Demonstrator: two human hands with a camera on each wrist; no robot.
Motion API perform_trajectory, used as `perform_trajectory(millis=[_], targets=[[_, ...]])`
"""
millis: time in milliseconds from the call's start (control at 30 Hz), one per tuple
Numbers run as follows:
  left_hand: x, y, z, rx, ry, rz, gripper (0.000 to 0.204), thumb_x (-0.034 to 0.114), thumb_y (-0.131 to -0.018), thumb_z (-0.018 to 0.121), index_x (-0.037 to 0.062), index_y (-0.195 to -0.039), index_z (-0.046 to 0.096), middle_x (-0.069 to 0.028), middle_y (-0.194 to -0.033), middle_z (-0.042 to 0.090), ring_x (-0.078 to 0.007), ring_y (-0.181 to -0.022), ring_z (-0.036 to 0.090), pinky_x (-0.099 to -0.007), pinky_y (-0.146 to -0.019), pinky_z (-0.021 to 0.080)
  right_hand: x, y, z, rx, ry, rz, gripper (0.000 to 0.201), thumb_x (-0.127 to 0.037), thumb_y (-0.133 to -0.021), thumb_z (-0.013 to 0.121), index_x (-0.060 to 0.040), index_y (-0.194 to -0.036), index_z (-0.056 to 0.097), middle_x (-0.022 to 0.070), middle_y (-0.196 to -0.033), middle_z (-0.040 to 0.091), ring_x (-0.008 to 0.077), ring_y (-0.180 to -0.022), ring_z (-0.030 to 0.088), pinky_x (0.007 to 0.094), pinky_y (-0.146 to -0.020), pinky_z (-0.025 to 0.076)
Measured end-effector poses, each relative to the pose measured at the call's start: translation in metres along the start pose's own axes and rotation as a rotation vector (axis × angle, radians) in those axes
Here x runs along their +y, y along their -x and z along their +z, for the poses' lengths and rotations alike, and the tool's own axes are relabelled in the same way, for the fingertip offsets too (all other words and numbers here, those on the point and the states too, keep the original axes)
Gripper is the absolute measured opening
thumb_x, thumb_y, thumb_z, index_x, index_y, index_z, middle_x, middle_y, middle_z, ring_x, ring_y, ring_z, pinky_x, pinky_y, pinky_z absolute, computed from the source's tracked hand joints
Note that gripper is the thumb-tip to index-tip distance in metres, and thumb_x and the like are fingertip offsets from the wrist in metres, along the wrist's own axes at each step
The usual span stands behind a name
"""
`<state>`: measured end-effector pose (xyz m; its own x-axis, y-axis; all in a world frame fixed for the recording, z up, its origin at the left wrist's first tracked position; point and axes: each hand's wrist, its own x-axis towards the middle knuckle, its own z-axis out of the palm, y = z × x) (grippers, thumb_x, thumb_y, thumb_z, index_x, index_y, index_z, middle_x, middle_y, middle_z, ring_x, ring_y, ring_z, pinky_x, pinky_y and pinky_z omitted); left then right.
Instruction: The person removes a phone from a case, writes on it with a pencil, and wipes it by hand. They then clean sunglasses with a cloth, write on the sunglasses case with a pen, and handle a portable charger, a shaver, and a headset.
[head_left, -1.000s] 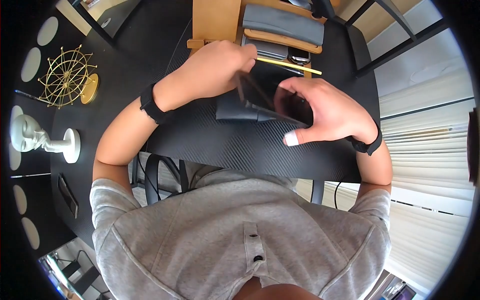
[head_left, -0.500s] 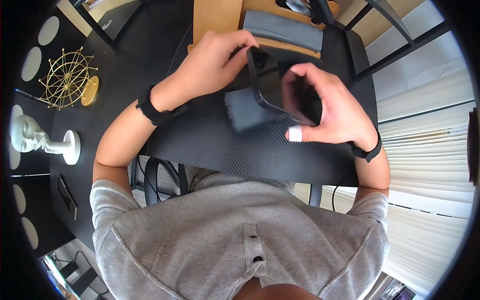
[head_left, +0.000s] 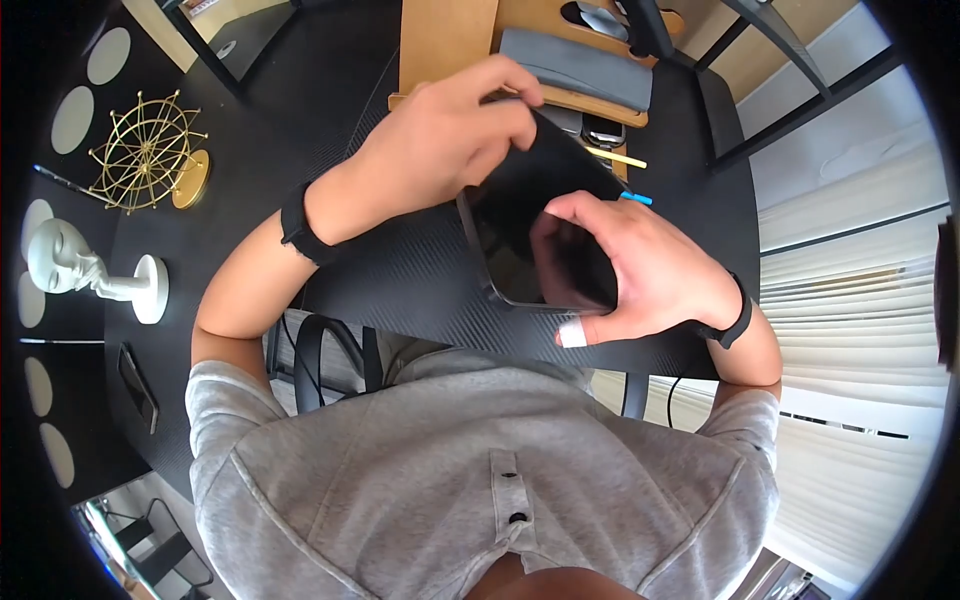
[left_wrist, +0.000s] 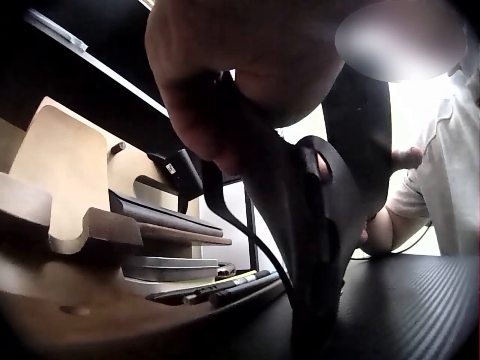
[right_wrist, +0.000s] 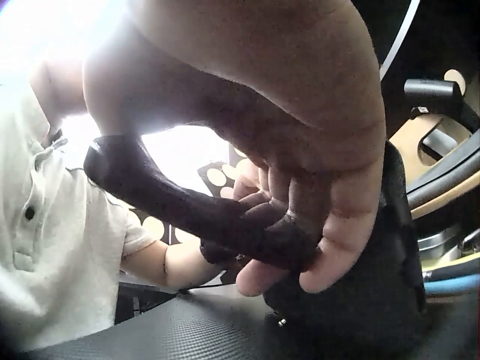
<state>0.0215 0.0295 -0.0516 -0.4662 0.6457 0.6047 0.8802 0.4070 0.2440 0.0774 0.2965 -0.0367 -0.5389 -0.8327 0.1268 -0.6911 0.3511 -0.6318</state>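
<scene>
Between both hands is a black tablet-like device (head_left: 510,235) with a glossy dark face, tilted over the desk's near part. My left hand (head_left: 435,145) pinches its upper left edge with curled fingers. From the other side, my right hand (head_left: 655,265) grips the right end, its white-wrapped thumb at the near edge and the fingers bent over the dark face, which mirrors them. The left wrist view shows a dark flexible-looking cover (left_wrist: 341,195) with an oval cutout and a thin loose strip hanging beside it. A dark curved edge (right_wrist: 195,214) lies within the right hand's grasp.
Beyond the hands stands a wooden desk organizer (head_left: 450,45) holding a grey case (head_left: 575,65). A yellow stick (head_left: 620,158) and a blue tip (head_left: 636,199) show behind the device. Leftward are a gold wheel ornament (head_left: 147,150), a white figurine (head_left: 150,290) and a phone (head_left: 138,385).
The device swung from steeply tilted to flatter, its near edge coming toward my body. My left fingers shifted along its upper edge; my right hand moved nearer. The grey flat piece beneath is now hidden.
</scene>
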Motion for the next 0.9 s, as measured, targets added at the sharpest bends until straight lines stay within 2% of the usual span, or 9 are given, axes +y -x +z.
perform_trajectory(millis=[33, 133, 233, 400, 500, 600, 633, 733, 900], targets=[[0.001, 0.002, -0.003, -0.093, 0.026, 0.013, 0.027, 0.004, -0.080, 0.077, 0.0051, -0.106, 0.069, -0.0140, -0.126, 0.064, -0.0330, -0.110, 0.068, -0.0386, -0.087, 0.056, -0.001, 0.000, 0.000, -0.008, 0.022, -0.002, 0.081, -0.040, -0.068, 0.091, 0.0032, -0.125, 0.052, 0.0206, -0.094, 0.068, 0.0418, -0.085, 0.068, 0.0454, -0.074, 0.055], [0.005, 0.002, -0.004, -0.117, 0.066, 0.074, 0.033, 0.006, -0.077, 0.080, 0.0055, -0.108, 0.070, -0.0145, -0.137, 0.058, -0.0349, -0.121, 0.063, -0.0402, -0.095, 0.055, -0.002, 0.002, -0.002, -0.044, 0.063, 0.004, 0.081, -0.040, -0.069, 0.091, 0.0033, -0.125, 0.052, 0.0215, -0.097, 0.068, 0.0421, -0.086, 0.068, 0.0455, -0.075, 0.055], [0.007, 0.002, -0.010, -0.248, 0.121, 0.000, 0.060, 0.011, -0.067, 0.088, 0.0052, -0.122, 0.067, -0.0148, -0.142, 0.055, -0.0377, -0.129, 0.057, -0.0433, -0.103, 0.053, -0.002, 0.003, -0.002, 0.078, 0.095, -0.063, 0.082, -0.041, -0.068, 0.092, 0.0035, -0.125, 0.052, 0.0198, -0.099, 0.068, 0.0399, -0.088, 0.069, 0.0430, -0.080, 0.056], [0.018, 0.003, -0.012, -0.272, 0.005, -0.078, 0.087, 0.017, -0.058, 0.094, 0.0046, -0.137, 0.060, -0.0135, -0.146, 0.051, -0.0391, -0.127, 0.058, -0.0436, -0.104, 0.052, 0.015, -0.005, 0.013, 0.498, -0.248, -0.129, 0.104, -0.037, -0.061, 0.102, 0.0018, -0.137, 0.042, 0.0123, -0.113, 0.066, 0.0194, -0.100, 0.068, 0.0340, -0.088, 0.055], [0.016, 0.003, -0.006, -0.224, 0.024, -0.050, 0.097, 0.018, -0.055, 0.098, 0.0029, -0.141, 0.056, -0.0129, -0.148, 0.049, -0.0376, -0.126, 0.060, -0.0439, -0.101, 0.054, 0.022, -0.019, 0.017, 0.704, -0.108, -0.202, 0.117, -0.044, -0.054, 0.104, 0.0023, -0.139, 0.038, 0.0119, -0.115, 0.064, 0.0225, -0.102, 0.068, 0.0359, -0.090, 0.056], [0.012, 0.004, 0.001, -0.202, 0.067, -0.024, 0.098, 0.019, -0.054, 0.098, 0.0024, -0.141, 0.056, -0.0139, -0.146, 0.050, -0.0374, -0.127, 0.059, -0.0444, -0.103, 0.053, 0.029, -0.024, 0.019, 0.818, 0.293, -0.171, 0.118, -0.040, -0.049, 0.105, 0.0018, -0.138, 0.040, 0.0159, -0.116, 0.062, 0.0280, -0.102, 0.068, 0.0366, -0.087, 0.056], [0.014, 0.003, -0.002, -0.226, 0.180, -0.067, 0.099, 0.021, -0.052, 0.098, 0.0022, -0.140, 0.057, -0.0151, -0.145, 0.051, -0.0375, -0.127, 0.059, -0.0439, -0.104, 0.053, 0.024, -0.025, 0.022, 0.803, 0.375, -0.114, 0.115, -0.032, -0.052, 0.106, 0.0013, -0.137, 0.037, 0.0133, -0.112, 0.061, 0.0215, -0.099, 0.064, 0.0362, -0.086, 0.053], [0.009, -0.001, 0.000, -0.182, 0.360, -0.068, 0.098, 0.026, -0.051, 0.099, 0.0018, -0.137, 0.058, -0.0166, -0.139, 0.057, -0.0385, -0.126, 0.059, -0.0442, -0.105, 0.050, 0.036, -0.031, 0.024, 0.845, 0.571, -0.206, 0.108, -0.029, -0.040, 0.102, -0.0033, -0.130, 0.048, 0.0163, -0.112, 0.061, 0.0387, -0.102, 0.063, 0.0440, -0.084, 0.050], [0.000, 0.008, 0.007, -0.119, 0.520, -0.073, 0.094, 0.037, -0.059, 0.098, 0.0016, -0.136, 0.057, -0.0164, -0.135, 0.059, -0.0376, -0.126, 0.059, -0.0434, -0.107, 0.049, 0.031, -0.029, 0.020, 0.777, 0.607, -0.160, 0.095, -0.030, -0.041, 0.099, -0.0064, -0.122, 0.055, 0.0130, -0.106, 0.062, 0.0359, -0.096, 0.063, 0.0437, -0.079, 0.049]])
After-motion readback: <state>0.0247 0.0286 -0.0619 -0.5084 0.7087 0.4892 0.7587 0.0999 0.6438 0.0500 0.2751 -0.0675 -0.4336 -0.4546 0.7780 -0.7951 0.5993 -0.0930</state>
